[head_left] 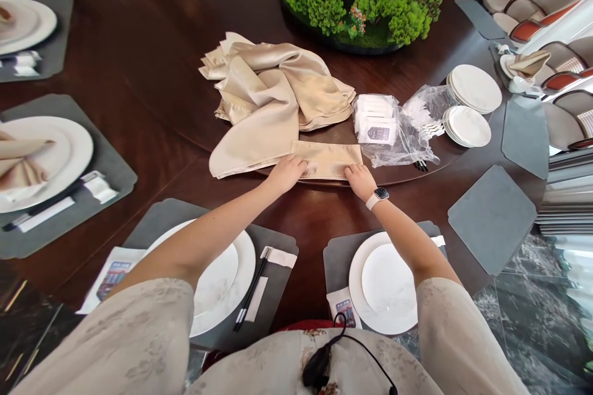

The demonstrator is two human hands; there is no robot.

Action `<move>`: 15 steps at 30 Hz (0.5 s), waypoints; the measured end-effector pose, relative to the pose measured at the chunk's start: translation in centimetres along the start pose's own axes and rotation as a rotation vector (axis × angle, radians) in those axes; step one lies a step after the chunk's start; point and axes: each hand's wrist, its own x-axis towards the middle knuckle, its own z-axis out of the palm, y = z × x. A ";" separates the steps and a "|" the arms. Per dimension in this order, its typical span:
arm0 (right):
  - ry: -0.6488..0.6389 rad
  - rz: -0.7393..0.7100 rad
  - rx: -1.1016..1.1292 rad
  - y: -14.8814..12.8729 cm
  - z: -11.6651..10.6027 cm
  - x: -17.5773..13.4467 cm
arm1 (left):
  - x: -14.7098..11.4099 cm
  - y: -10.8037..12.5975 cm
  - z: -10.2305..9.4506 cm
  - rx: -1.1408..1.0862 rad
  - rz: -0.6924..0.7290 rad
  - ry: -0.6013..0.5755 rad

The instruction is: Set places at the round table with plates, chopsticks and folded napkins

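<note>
A beige cloth napkin (328, 159), folded into a flat rectangle, lies at the near edge of the raised round turntable (319, 191). My left hand (287, 173) grips its left end, fingers bent over the cloth. At the right end, my right hand (360, 181) holds the near corner between thumb and fingers. A loose heap of beige napkins (273, 89) lies just behind and left of the folded one. To the right sit plastic-wrapped packets (376, 120) and a clear plastic bag (419, 126) with white pieces inside.
Stacked small plates (475, 89) stand on the turntable's right. A green bonsai arrangement (352, 0) occupies its middle. Place settings with white plates (389, 284), grey placemats (493, 219) and chopsticks (252, 290) line the table edge. Chairs (556, 68) stand at the far right.
</note>
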 end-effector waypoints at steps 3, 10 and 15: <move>-0.024 -0.004 -0.042 -0.3 -0.5 -0.4 | -0.2 0.3 0.3 0.047 0.016 -0.088; -0.078 0.034 -0.077 -1.0 -1.2 0.4 | -2.2 0.9 0.1 0.109 0.064 -0.069; -0.051 0.131 -0.008 -0.9 -2.0 2.3 | -1.8 2.1 -0.5 0.119 -0.084 -0.071</move>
